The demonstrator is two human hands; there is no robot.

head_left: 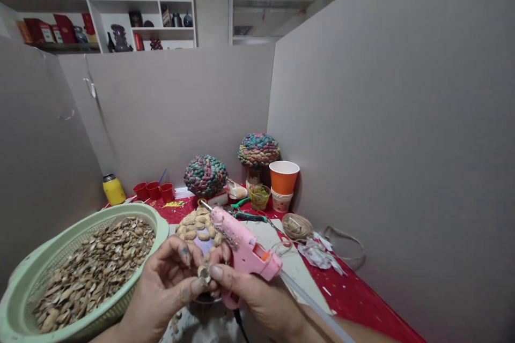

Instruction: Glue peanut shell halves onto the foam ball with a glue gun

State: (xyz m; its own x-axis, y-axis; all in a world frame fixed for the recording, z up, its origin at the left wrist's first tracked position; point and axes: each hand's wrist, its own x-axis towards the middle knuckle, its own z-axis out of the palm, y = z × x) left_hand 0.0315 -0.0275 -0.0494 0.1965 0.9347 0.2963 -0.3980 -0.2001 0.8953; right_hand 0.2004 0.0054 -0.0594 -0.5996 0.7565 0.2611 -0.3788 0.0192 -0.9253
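Note:
My left hand (156,281) is closed in a pinch on a small peanut shell (203,273), which looks hollow on the side toward me. My right hand (263,295) is wrapped round a pink hot glue gun (239,241), with its nozzle pointing up and to the left. The thumb of that hand also touches the shell's edge. Just behind my fingers stands a rounded form (197,225) partly covered with peanut shells, a purple surface showing between them. My hands hide its lower part.
At left, a green basket (161,220) holds many shells. Behind stand two colourful shell-covered domes (206,176) (258,150), red cups (153,190), a yellow bottle (113,189) and an orange cup (284,178). Green-handled pliers (251,216) and twine (296,226) lie right. Grey partitions (173,102) surround the table.

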